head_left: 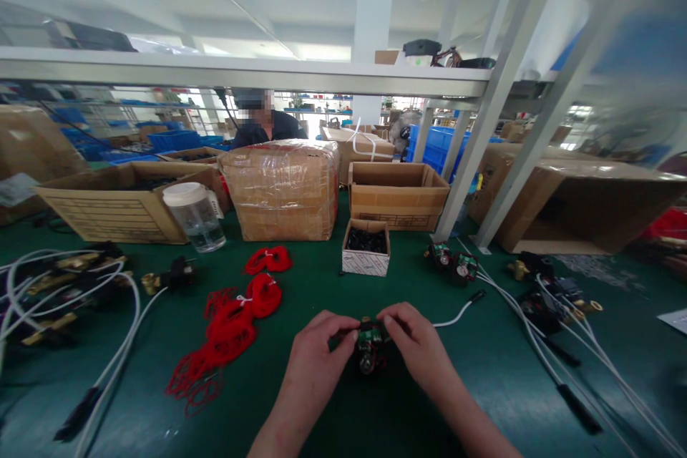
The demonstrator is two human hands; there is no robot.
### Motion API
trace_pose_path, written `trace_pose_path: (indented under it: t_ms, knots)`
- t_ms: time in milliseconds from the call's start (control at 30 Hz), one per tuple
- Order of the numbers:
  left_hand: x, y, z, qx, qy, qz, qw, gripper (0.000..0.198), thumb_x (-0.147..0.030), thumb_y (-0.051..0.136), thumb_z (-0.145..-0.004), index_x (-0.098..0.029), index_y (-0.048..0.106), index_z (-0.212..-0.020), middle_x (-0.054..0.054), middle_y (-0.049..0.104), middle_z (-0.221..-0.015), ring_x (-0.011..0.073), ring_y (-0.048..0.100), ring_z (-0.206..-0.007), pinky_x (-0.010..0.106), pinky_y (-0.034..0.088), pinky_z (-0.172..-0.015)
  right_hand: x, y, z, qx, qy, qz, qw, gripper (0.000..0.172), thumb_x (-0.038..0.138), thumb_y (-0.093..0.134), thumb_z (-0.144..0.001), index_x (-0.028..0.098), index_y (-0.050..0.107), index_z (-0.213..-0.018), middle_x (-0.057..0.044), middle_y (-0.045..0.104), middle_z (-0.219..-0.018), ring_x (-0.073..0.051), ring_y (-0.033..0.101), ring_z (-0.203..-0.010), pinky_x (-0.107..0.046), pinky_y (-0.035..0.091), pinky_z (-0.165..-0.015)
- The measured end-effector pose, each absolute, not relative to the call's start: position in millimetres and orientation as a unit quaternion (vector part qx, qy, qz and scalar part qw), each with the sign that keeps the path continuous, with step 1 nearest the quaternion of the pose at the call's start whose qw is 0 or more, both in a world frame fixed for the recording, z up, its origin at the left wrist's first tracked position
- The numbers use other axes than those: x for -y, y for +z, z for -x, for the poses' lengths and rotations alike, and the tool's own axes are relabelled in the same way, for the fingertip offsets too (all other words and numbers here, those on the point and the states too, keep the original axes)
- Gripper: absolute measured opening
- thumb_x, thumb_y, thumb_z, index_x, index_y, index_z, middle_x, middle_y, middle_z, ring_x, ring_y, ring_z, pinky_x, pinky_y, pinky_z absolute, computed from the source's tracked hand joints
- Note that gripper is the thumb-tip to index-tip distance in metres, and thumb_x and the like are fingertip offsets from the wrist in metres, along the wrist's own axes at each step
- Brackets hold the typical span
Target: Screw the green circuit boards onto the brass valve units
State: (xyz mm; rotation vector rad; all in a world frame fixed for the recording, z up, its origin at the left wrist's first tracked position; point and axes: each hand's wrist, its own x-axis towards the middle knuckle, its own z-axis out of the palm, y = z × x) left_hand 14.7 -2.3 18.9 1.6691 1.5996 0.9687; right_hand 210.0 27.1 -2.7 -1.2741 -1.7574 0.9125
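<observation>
- Step in hand, we'd judge: two-handed fingertip work on circuit-board unit, front-centre of worktop.
- L hand pinched on its left edge, R hand on its right.
- Next move prob. calls for steady unit, light touch; can't tell if white cable beside R hand's attached.

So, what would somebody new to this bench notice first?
Probably the bright red cord bundles, lying left of centre on the green tabletop. Next, the small circuit-board assembly at front centre, with the left hand and right hand at its two sides. Farther back, the tape-wrapped cardboard box stands out, right of a white-lidded clear jug.
</observation>
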Motion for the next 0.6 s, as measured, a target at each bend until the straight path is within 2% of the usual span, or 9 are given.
trace_pose_path:
  t_ms: [267, 433, 600]
  knots:
    - [5.7, 13.6, -10.9, -0.597, 0.367, -0.645, 0.306, 0.025, -0.024, 0.056, -0.086, -0.028, 0.077, -0.098, 0.002, 0.074, -0.097, 0.0191, 0.068, -0.092, 0.032, 0.052, -0.085, -17.5, -1.9, -214.1, 0.698, 0.352, 0.517, 0.350, 0.008, 0.024, 0.057, -0.087, 0.021, 0.064, -0.085, -0.001, 0.060, -0.083, -0.018, 0.059, -0.074, -0.030, 0.046, -0.068]
    - [11.0, 10.9, -12.3, -0.635, 0.356, -0.603, 0.327, 0.029, -0.029, 0.056, -0.085, -0.026, 0.072, -0.110, 0.003, 0.073, -0.098, 0.0197, 0.068, -0.090, 0.033, 0.052, -0.083, -17.2, -3.7, -212.6, 0.698, 0.337, 0.536, 0.334, 0.008, 0.023, 0.059, -0.086, 0.021, 0.062, -0.079, 0.000, 0.059, -0.077, -0.017, 0.056, -0.068, -0.029, 0.043, -0.062]
    - [14.1, 14.2, -16.2, -0.646, 0.340, -0.598, 0.330, 0.029, -0.027, 0.057, -0.083, -0.025, 0.071, -0.108, 0.002, 0.073, -0.092, 0.0193, 0.068, -0.085, 0.032, 0.051, -0.081, -16.7, -0.4, -211.4, 0.702, 0.326, 0.538, 0.334, 0.009, 0.020, 0.059, -0.085, 0.021, 0.062, -0.077, 0.000, 0.059, -0.078, -0.017, 0.055, -0.068, -0.028, 0.041, -0.061]
